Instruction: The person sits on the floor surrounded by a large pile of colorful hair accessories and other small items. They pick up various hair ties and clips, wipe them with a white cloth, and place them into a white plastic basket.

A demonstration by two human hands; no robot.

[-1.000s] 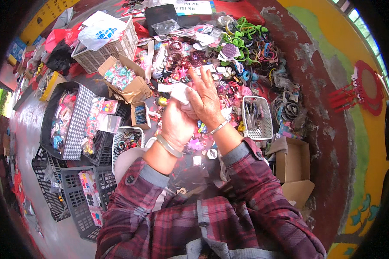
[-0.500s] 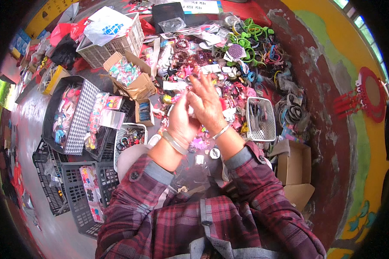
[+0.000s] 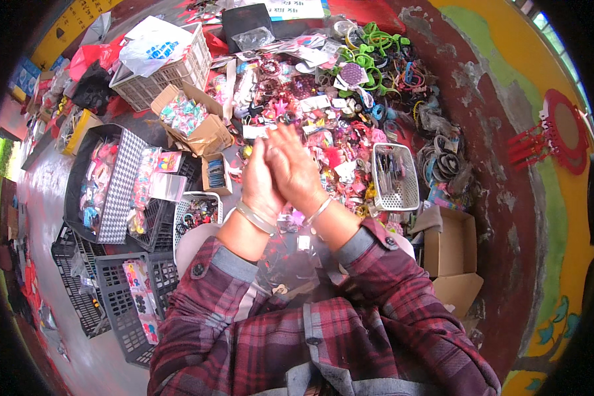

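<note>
My left hand (image 3: 259, 186) and my right hand (image 3: 297, 174) are pressed palm to palm in front of me, the right one lying over the left. Their fingers are close together and point away from me. Whatever lies between the palms, if anything, is hidden. Below and beyond the hands spreads a dense heap of small colourful hair accessories (image 3: 333, 157), in pinks, reds and whites. A pink star-shaped piece (image 3: 280, 107) shows just past the fingertips. Near the right wrist, a purple-pink piece (image 3: 297, 217) lies on the heap's near side.
To the right stands a white basket (image 3: 414, 198) with slim items; an open cardboard box (image 3: 450, 241) is nearer. Green headbands (image 3: 376, 39) lie far right. A carton (image 3: 211, 138), a small white basket (image 3: 177, 228), a checked box (image 3: 123, 185) and black crates (image 3: 115, 290) line the left.
My right hand's fingers have come together from a spread pose and lie flatter against the left. Both hands have shifted slightly left. The whitish bit seen between the palms is out of sight.
</note>
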